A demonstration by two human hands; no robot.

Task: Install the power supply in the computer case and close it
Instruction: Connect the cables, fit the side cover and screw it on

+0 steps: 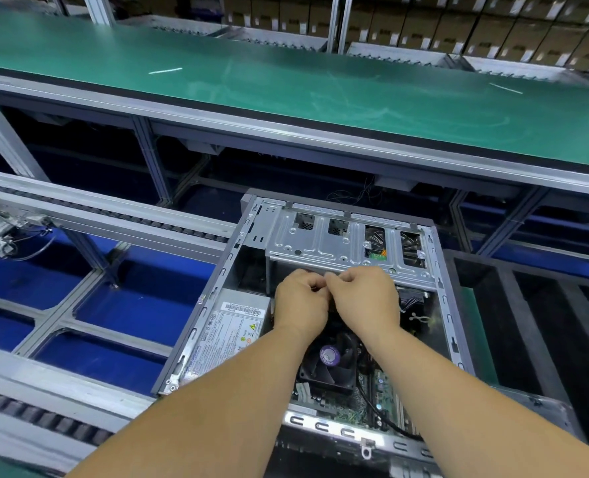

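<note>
An open computer case (438, 270) of dull grey sheet metal lies on its side, its stamped, ribbed drive cage (324, 243) along the far edge. The power supply (231, 332), a boxy silver unit with a white printed label, sits inside against the case's left wall. Left hand (300, 301) and right hand (365, 294) meet knuckle to knuckle above a black fan (327, 363), fingers curled together; what they pinch is hidden. A smooth green bench (286, 88) stretches behind.
</note>
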